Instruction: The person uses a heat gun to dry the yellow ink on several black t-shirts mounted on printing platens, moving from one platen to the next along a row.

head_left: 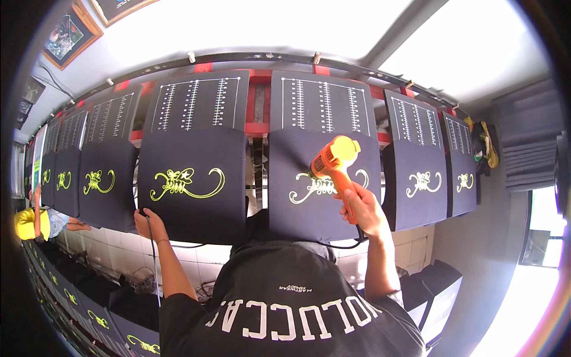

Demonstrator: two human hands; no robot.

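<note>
My right hand (366,209) grips the handle of an orange heat gun (338,157). Its nozzle points down and left, close over a pale yellow-and-white scorpion-like print on a black cloth (351,223). The nozzle partly covers that print. This cloth lies over a dark board (302,101) with white ruler marks. Left of it, another black cloth (196,220) carries a similar print (178,185) in bright yellow-green. At that cloth's lower left corner, my left hand (148,225) has its fingers closed round a dark cord (156,253).
Similar cloth-covered boards (416,172) continue along a red frame (257,128) on both sides. A dark rail (262,58) runs behind them. Another row (98,318) lies at lower left. A person in a yellow head covering (33,224) is at far left.
</note>
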